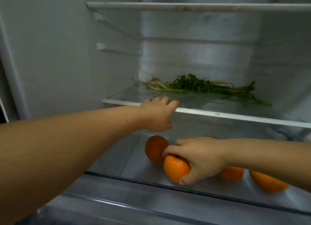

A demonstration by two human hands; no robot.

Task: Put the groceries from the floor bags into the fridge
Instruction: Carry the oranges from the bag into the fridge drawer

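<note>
Bright orange on the orange (pixel 175 170) held at the front of the lower shelf (pixel 117 159); duller, brownish orange on the shaded orange (pixel 155 148) just behind it. Vivid orange again on two more oranges, one (pixel 233 173) half hidden and one (pixel 267 182) toward the right edge. Dark green leaves fading to pale green and whitish stalks on the bunch of greens (pixel 198 87) at the back of the glass shelf (pixel 235 116), white-trimmed along its front edge. Pale grey-white over the fridge walls (pixel 58 56), unpatterned. Dark speckles on the white trim of the top shelf (pixel 185 7).
</note>
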